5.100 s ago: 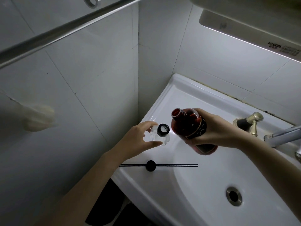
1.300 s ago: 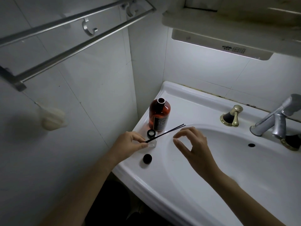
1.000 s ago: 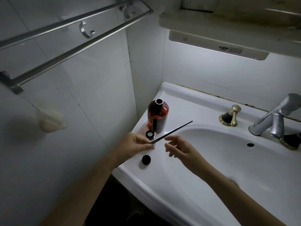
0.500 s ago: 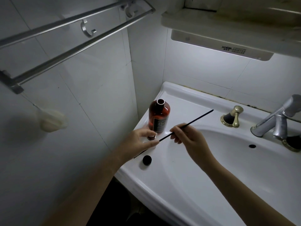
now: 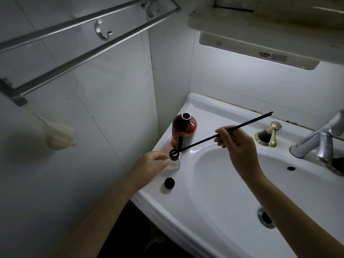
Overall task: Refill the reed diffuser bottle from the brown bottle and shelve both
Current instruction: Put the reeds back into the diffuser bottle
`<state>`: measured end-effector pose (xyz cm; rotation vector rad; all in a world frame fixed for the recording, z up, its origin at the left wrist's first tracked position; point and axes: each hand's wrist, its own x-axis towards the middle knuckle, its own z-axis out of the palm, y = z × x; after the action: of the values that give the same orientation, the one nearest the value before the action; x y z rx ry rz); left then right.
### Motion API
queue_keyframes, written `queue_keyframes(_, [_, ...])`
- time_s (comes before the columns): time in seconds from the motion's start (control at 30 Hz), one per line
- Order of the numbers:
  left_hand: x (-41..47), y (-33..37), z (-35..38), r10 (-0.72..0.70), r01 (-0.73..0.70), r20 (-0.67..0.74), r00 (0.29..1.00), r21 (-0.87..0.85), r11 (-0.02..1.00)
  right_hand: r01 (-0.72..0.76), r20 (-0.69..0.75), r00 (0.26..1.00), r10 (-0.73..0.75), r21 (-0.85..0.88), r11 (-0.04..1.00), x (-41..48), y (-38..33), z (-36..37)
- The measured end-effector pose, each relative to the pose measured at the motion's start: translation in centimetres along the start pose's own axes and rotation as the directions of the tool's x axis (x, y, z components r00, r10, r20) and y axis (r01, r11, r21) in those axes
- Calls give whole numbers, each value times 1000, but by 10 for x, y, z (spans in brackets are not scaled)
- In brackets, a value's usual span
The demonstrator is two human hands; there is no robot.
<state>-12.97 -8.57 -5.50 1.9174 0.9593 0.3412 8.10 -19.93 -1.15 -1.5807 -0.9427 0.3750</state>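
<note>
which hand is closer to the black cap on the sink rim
Left. The left hand sits just above-left of the black cap, holding the diffuser bottle; the right hand is farther right, pinching the reeds.

White sink (image 5: 204, 108) in tiled corner, drain (image 5: 265, 217) in the basin, overflow hole (image 5: 291, 168) near back. Chrome faucet (image 5: 316, 138) at right, brass knob (image 5: 270, 135) beside it. Steel towel rack (image 5: 83, 47) upper left with hook (image 5: 101, 31). Pale blurred object (image 5: 59, 136) hangs below the rack. Wall light (image 5: 260, 51) lit.
</note>
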Motion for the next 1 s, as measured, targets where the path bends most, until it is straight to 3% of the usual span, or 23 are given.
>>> queue_keyframes(0.43, [1,-19,16,-17,4,66,998,194,981,0,44,999,3,-88,996,0,6,12])
queue_keyframes(0.67, [-4,-27,32,-31,-48,195,980,388,920,-10,159,987,26,-100,995,-1,3,28])
queue_keyframes(1.0, [-5,-30,40,24,-96,175,984,419,903,-88,357,926,121,-109,990,-1,4,38])
